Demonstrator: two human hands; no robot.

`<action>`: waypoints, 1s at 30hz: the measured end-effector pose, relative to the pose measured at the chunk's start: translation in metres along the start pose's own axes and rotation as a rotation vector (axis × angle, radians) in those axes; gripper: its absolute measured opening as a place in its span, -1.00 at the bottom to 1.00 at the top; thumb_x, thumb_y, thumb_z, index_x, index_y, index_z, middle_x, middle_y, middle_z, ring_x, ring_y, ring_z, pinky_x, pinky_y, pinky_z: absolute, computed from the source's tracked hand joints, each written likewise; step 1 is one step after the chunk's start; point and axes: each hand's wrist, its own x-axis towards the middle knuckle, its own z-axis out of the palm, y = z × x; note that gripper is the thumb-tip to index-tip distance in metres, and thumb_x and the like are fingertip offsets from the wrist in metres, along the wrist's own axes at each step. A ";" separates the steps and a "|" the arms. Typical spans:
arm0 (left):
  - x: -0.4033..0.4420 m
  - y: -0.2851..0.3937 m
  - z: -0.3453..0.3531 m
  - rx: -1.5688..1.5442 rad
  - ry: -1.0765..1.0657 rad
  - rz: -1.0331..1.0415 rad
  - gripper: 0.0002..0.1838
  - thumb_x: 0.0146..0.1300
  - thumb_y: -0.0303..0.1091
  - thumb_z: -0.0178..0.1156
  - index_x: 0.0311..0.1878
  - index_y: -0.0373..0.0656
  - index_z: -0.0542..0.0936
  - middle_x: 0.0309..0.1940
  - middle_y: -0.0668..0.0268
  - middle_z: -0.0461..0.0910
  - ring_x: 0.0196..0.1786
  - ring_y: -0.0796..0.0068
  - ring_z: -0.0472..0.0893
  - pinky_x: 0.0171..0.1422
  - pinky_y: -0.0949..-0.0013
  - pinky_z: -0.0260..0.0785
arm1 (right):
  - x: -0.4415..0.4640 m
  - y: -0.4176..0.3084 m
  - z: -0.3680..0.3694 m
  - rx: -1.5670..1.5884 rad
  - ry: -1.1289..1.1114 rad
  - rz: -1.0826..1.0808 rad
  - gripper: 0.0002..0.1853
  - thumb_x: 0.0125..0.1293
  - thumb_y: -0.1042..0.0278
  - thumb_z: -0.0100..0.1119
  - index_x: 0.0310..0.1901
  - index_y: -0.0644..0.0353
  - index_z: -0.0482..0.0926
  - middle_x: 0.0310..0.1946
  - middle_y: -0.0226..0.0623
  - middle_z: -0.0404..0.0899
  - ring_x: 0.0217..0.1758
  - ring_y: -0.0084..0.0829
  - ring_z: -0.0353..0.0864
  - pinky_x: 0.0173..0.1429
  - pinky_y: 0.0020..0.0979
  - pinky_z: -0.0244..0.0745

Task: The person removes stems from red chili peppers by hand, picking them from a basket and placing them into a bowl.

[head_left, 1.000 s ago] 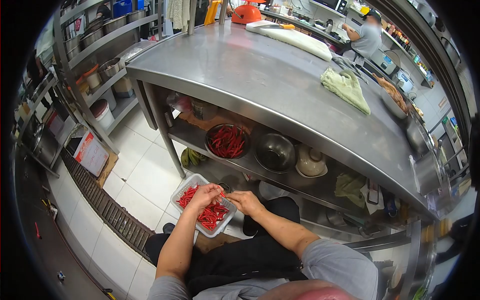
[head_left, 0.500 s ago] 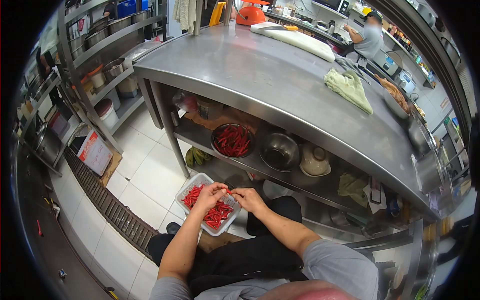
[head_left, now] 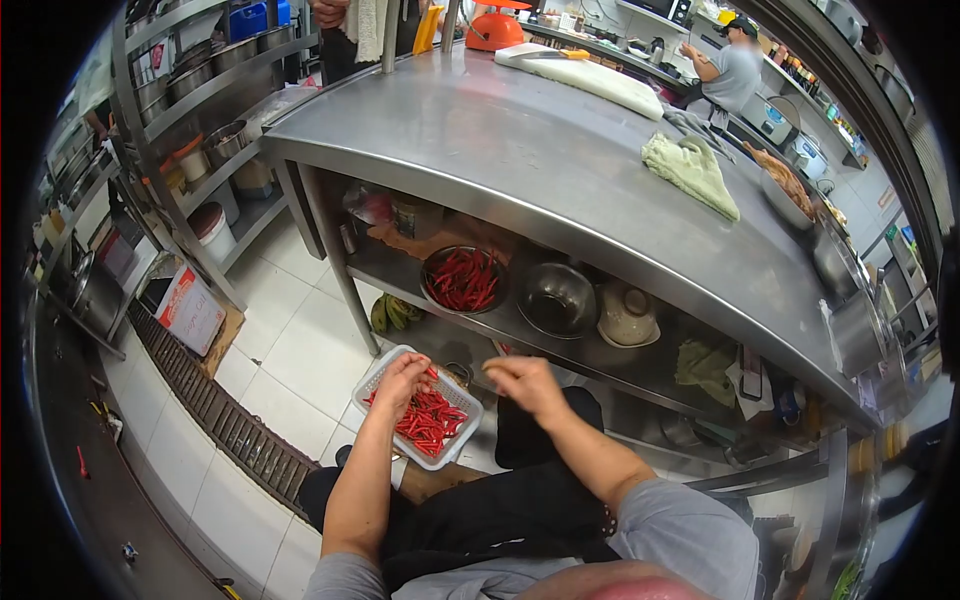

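A white plastic basket stands low in front of me, holding many small red chili peppers. Over its far left part is my left hand, fingers closed, with a red chili pepper at the fingertips. My right hand is to the right of the basket, apart from the left. Its thumb and fingers are pinched together; whatever they hold, if anything, is too small to make out. On the shelf beyond, a metal bowl contains longer red chili peppers.
Beside that bowl are another metal bowl and a ceramic pot. Above them spans a steel table with a cutting board, a knife and a green cloth. Green bananas lie below. A co-worker stands far right.
My hands have come apart: the right moved right, away from the basket, and the left drew slightly left and up. Another person's hand and dark clothing have appeared behind the table at top left.
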 end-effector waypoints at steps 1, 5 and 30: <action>-0.002 0.003 0.002 -0.065 -0.027 -0.015 -0.90 0.33 -0.33 0.14 -0.19 -0.14 0.49 -0.37 0.34 0.57 -0.36 0.54 0.57 -0.32 0.51 0.37 | 0.002 -0.016 -0.018 0.041 0.119 -0.022 -0.82 0.25 0.40 0.21 -0.16 0.28 0.66 -0.43 -0.27 0.67 -0.48 -0.52 0.62 -0.32 -0.48 0.49; -0.002 -0.002 0.009 -0.045 -0.096 -0.075 -0.88 0.32 -0.32 0.15 -0.20 -0.12 0.47 -0.42 0.36 0.54 -0.37 0.52 0.57 -0.32 0.49 0.36 | 0.026 -0.029 -0.093 -0.052 0.462 -0.028 -0.80 0.24 0.34 0.23 -0.16 0.24 0.67 -0.50 -0.33 0.65 -0.47 -0.54 0.61 -0.33 -0.48 0.48; 0.005 0.003 0.002 0.149 -0.019 -0.026 -0.94 0.28 -0.41 0.13 -0.23 -0.17 0.51 -0.44 0.39 0.55 -0.41 0.59 0.57 -0.44 0.56 0.30 | 0.193 -0.002 0.007 -1.037 -0.045 -0.378 -0.63 0.16 -0.06 0.23 -0.22 0.08 0.66 -0.25 -0.19 0.66 -0.10 -0.17 0.64 0.03 -0.11 0.46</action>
